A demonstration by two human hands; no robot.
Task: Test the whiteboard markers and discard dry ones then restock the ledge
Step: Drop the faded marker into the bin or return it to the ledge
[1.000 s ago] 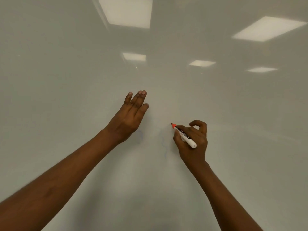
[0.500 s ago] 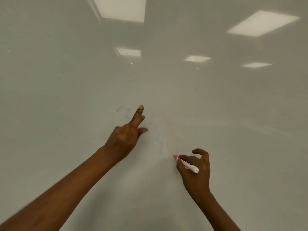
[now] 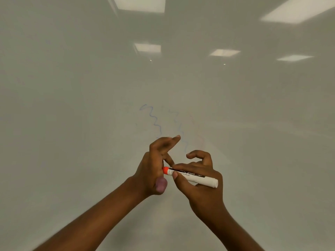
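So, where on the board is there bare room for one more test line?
Left of the blue squiggle the board is bare to the frame edge. Right of the faint red line it is bare too, only lamp reflections. Crowded: the middle, where the squiggles run down to the left hand and the right hand with the marker.

Dim, hazy view; ceiling lights (image 3: 140, 3) glare off the glossy whiteboard (image 3: 72, 105).
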